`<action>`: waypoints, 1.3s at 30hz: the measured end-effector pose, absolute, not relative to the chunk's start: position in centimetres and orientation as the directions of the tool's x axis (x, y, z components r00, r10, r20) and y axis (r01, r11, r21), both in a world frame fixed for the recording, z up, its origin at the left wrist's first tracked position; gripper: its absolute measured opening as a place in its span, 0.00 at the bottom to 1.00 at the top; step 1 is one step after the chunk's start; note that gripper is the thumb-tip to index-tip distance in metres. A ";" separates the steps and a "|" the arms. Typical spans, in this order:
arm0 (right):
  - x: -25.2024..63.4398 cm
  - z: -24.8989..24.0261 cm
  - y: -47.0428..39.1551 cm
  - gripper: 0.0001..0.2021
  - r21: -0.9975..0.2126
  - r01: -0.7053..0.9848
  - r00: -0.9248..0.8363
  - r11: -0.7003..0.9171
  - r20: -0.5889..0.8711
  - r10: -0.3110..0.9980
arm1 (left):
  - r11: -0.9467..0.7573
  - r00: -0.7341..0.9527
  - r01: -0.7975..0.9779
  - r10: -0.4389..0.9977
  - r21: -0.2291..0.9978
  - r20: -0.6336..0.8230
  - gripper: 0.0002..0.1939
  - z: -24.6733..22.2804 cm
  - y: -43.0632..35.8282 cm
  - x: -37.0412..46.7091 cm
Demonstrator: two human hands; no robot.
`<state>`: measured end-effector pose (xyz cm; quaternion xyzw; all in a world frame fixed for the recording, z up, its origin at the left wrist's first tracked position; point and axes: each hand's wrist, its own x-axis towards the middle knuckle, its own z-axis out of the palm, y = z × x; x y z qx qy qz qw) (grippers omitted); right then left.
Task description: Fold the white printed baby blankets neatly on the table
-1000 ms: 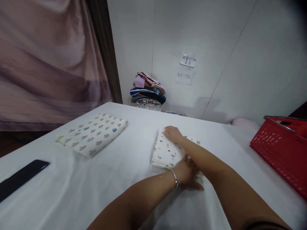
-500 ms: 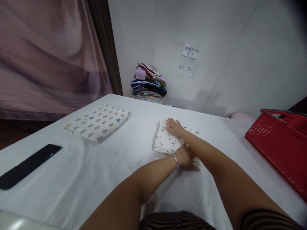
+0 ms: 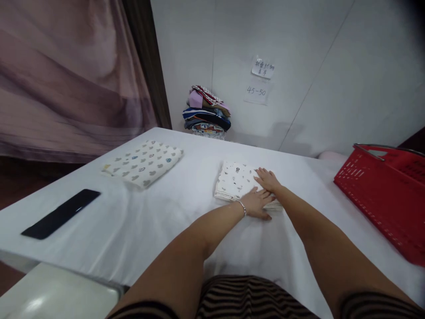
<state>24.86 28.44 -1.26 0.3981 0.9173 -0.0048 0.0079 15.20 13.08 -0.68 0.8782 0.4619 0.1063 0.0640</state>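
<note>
A folded white cloth (image 3: 230, 179) with small grey prints lies in layers on the white-covered table (image 3: 195, 173). My left hand (image 3: 257, 204), a bracelet at its wrist, rests on the cloth's near edge with fingers spread and the thumb toward me. Flat on the upper right part of the cloth lies my right hand (image 3: 268, 180), fingers stretched out. The fingertips of the two hands come close together. To the left lies a second folded cloth (image 3: 146, 164), white with grey cloud-like shapes; neither hand touches it.
A long black flat object (image 3: 61, 215) lies at the table's left. A red plastic basket (image 3: 381, 195) with a metal handle stands at the right. Behind the table is a stack of folded fabrics (image 3: 207, 110) by the wall. A pinkish curtain (image 3: 66, 79) hangs at left.
My right hand has slid from the cloth's left part to its right. My left hand has spread its fingers and moved slightly up onto the near edge. The view has shifted a little.
</note>
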 end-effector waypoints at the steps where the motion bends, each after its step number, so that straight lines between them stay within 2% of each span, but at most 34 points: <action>1: 24.8 -0.9 28.2 0.27 -0.022 0.735 -0.678 0.677 -0.026 0.735 | -0.566 0.549 0.793 0.824 0.224 0.136 0.41 -0.4 12.8 15.0; 5: 25.4 0.5 26.2 0.26 -0.199 0.717 -0.676 0.668 0.034 0.736 | -0.533 0.467 0.798 0.842 0.283 0.268 0.27 0.7 10.5 11.6; 7: 25.7 0.8 24.2 0.24 -0.289 0.650 -0.707 0.703 0.109 0.698 | -0.458 0.349 0.830 0.872 0.318 0.344 0.20 1.1 9.0 8.2; 9: 25.5 0.9 21.8 0.20 -0.387 0.560 -0.742 0.733 0.160 0.651 | -0.302 0.154 0.880 0.912 0.367 0.381 0.16 1.2 7.4 4.4; 11: 24.7 0.9 19.4 0.17 -0.484 0.455 -0.777 0.748 0.196 0.599 | -0.162 -0.004 0.893 0.930 0.420 0.367 0.14 1.2 6.1 1.3; 13: 23.2 1.0 17.4 0.14 -0.531 0.371 -0.806 0.762 0.224 0.548 | -0.089 -0.069 0.886 0.946 0.456 0.317 0.13 0.9 5.1 -0.6; 16: 20.7 1.4 15.4 0.12 -0.500 0.345 -0.829 0.794 0.234 0.508 | -0.085 -0.046 0.884 0.963 0.460 0.266 0.13 0.4 4.5 -1.3; 22: 17.8 1.3 14.3 0.10 -0.342 0.441 -0.844 0.830 0.157 0.513 | -0.122 0.040 0.923 0.974 0.365 0.224 0.13 0.6 4.8 -0.8; 24: 17.6 1.1 14.4 0.10 -0.359 0.454 -0.838 0.816 0.140 0.528 | -0.128 0.056 0.928 0.976 0.351 0.209 0.12 0.9 5.0 -0.8; 28: 17.6 0.8 14.6 0.11 -0.532 0.472 -0.786 0.703 0.108 0.609 | -0.164 0.091 0.922 0.972 0.351 0.216 0.12 1.2 5.2 -0.9; 30: 17.7 0.9 14.5 0.11 -0.581 0.476 -0.754 0.660 0.117 0.646 | -0.186 0.102 0.915 0.965 0.359 0.242 0.13 1.2 5.2 -0.9; 32: 17.8 1.0 14.3 0.12 -0.568 0.451 -0.766 0.688 0.149 0.625 | -0.196 0.100 0.910 0.959 0.365 0.267 0.13 1.1 5.0 -0.9; 35: 18.0 1.0 13.9 0.13 -0.484 0.408 -0.815 0.774 0.188 0.548 | -0.192 0.095 0.906 0.960 0.376 0.263 0.13 0.6 4.4 -1.0; 39: 18.1 0.7 13.8 0.09 -0.402 0.415 -0.837 0.816 0.182 0.515 | -0.200 0.100 0.890 0.962 0.409 0.253 0.12 -0.1 4.0 -1.3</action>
